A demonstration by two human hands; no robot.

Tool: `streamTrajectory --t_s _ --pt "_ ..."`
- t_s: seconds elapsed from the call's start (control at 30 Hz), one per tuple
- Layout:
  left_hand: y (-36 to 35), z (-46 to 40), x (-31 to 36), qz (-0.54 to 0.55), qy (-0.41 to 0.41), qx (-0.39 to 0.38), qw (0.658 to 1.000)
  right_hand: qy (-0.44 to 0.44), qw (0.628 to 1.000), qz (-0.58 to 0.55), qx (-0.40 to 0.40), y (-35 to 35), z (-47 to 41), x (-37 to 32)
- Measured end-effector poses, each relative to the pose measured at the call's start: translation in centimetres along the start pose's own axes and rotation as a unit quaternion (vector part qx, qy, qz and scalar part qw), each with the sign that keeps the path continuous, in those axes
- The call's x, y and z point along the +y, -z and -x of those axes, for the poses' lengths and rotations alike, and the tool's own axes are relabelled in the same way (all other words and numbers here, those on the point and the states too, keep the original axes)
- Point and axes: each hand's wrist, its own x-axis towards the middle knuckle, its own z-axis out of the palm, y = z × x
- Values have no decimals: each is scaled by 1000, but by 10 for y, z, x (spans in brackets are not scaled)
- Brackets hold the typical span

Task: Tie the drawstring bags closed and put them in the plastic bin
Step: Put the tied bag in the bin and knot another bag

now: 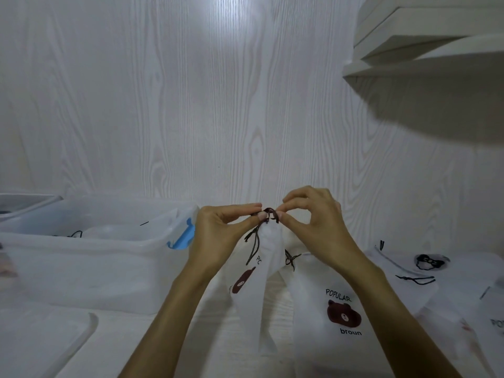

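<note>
I hold a white drawstring bag [268, 257] with a brown bear print up above the table, its mouth gathered. My left hand [221, 236] and my right hand [313, 222] pinch the dark brown drawstring [270, 214] at the bag's top, fingertips almost touching, with a small loop between them. Loose cord ends hang down to the left of the bag's neck. The clear plastic bin [90, 257] with a blue latch [184, 236] stands to the left, with white bags inside it.
A second bear-print bag [338, 317] reading "POPULAR broun" lies flat under my right forearm. More white bags [425, 271] with black cords lie at the right. A clear lid [46, 339] rests at the front left. A white shelf [425, 50] juts out at upper right.
</note>
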Motion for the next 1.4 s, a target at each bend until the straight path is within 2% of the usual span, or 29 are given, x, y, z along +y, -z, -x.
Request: streamTrajectory --t_s 0.1,0.23,0.57,0.77,0.87,0.93,1.0,1.07,1.17,1.27,1.4 --pt "7 -4 2 14 10 21 1000 45 996 36 71 6 -2 12" --pt "14 -7 5 -8 37 15 999 75 993 56 71 7 -2 21" --pt "18 -10 13 -39 92 4 995 145 957 190 167 -6 0 28" --pt "19 -10 11 -29 117 8 993 141 954 211 162 -12 0 30" --pt "21 -10 11 -38 140 -17 989 76 982 135 110 -11 0 24" --pt "29 -12 11 -59 156 -84 982 5 1000 8 12 -11 1 16" --pt "42 -15 11 -146 112 -164 969 -27 993 -92 -76 -11 2 12" --pt "50 -15 14 -255 36 -242 935 -25 985 -144 -95 -11 3 8" --pt "44 -10 18 -270 -8 -314 910 -54 969 -223 -86 -8 2 1" --pt "32 -9 17 -250 -18 -303 920 -97 948 -292 -77 -5 3 -3" --pt "24 -7 17 -250 -10 -232 940 -141 935 -321 -56 -7 4 -8"
